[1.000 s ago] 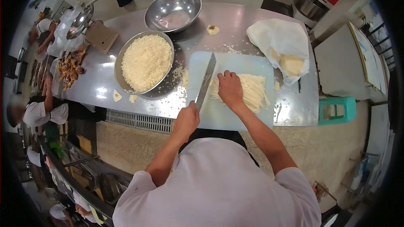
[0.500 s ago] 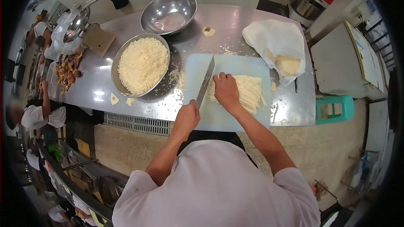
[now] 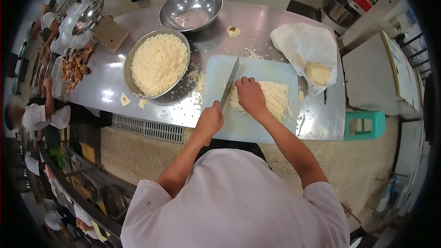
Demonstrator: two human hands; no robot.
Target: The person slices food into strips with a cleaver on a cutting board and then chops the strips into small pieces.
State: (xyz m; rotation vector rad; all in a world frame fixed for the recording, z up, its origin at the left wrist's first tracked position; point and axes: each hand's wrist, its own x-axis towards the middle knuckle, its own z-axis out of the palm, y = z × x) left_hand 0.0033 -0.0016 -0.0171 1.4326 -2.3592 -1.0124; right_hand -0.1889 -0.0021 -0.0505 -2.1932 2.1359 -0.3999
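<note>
Steel knife [image 3: 231, 81] clenched in my left hand [image 3: 210, 118], just left of pale strips [image 3: 276, 97] on light-blue cutting board [image 3: 245, 128]. My right hand [image 3: 251, 95] lies curled on strips; whether it clasps any, I cannot tell. Metal bowl [image 3: 128, 75] of diced pieces [image 3: 161, 64] left of board.

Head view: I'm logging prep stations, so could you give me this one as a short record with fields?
Left hand: gripping the knife by its handle
Right hand: resting on the strips
Knife: alongside the strips' left ends, tip toward the far side of the table; contact unclear
Board: pale blue, under the strips
Left of board: full bowl, heaped with pale bits
Behind full bowl: shiny bowl
Right of strips, farther back: white bag with a pale block
</note>
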